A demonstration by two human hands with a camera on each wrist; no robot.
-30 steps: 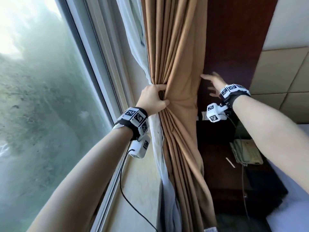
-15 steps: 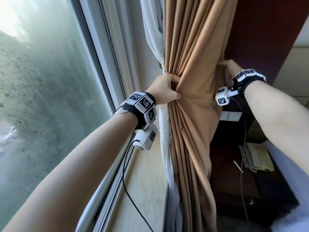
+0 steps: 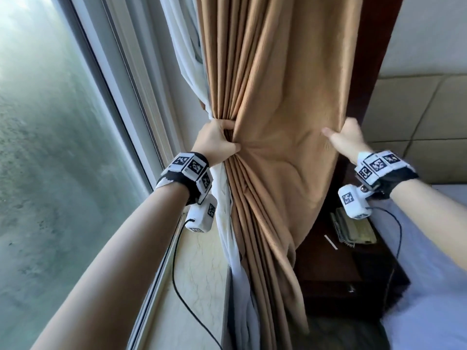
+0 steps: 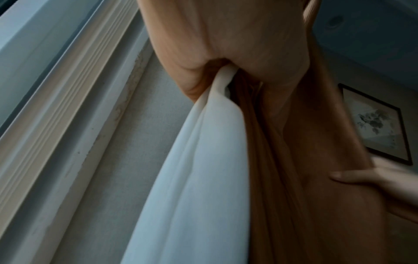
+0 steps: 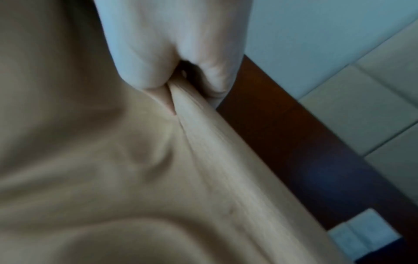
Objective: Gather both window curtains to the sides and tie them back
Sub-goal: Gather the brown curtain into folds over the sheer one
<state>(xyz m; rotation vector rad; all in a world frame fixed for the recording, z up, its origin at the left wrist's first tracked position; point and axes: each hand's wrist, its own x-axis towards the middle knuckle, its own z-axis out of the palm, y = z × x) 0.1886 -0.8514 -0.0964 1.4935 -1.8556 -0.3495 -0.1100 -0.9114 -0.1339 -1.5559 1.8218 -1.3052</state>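
**Tan curtain bunched at the right side of the window, held by both hands**

Window pane [image 3: 50,160]: fills the left of the head view; hazy light is seen through it. A pale ribbed frame [image 3: 131,104] runs diagonally along its inner edge.

Tan curtain [image 3: 273,97]: hung in vertical pleats at the window's right side, against a dark wooden panel [image 3: 374,46]. The pleats are drawn in at mid-height and fan out again below.

White sheer curtain [image 3: 184,59]: seen between the tan curtain and the frame, gathered into the same bunch and trailing down past the stone sill [image 3: 202,274].

Bedside cabinet [image 3: 336,271]: dark wood, low at the right. On its top a beige telephone [image 3: 353,228] and a small white strip [image 3: 331,242] are lying apart from each other. What is inside the cabinet cannot be told.

Left hand [image 3: 217,142]: fingers are curled tight round the bunched pleats; in the left wrist view white sheer is seen emerging from the fist alongside the tan cloth.

Right hand [image 3: 346,140]: the curtain's right edge is pinched, thumb on the front face, fingers behind the cloth; the fold is seen clamped in the right wrist view.
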